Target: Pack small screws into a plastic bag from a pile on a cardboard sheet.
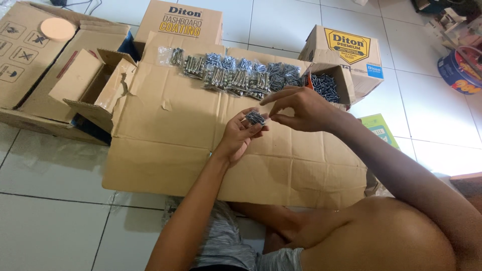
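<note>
White tiled floor was the workspace, with a flattened sheet of cardboard laid over it as a mat. Small bunch of dark screws sat in the left hand, held up over the middle of the sheet, well clear of its surface. Left fingers were curled partway, cupping the bunch against the palm, not a full fist. Right hand was right beside it: thumb and middle finger nearly pinched at the edge of the bunch, touching or almost touching it, index finger stretched out straight. Couldn't tell whether the right fingertips actually had a screw between them. Risk as I read it: loose cup, so a tilt of the left wrist or a nudge from the right could spill screws onto the cardboard, and they'd roll toward the fold lines or off onto the tiles. Further out, a row of small clear bags of screws lay along the far edge of the sheet. Just right of that, an open carton of loose screws. An empty open box sat at the left edge, two printed cartons stood behind, and a round blue tin was far right.
</note>
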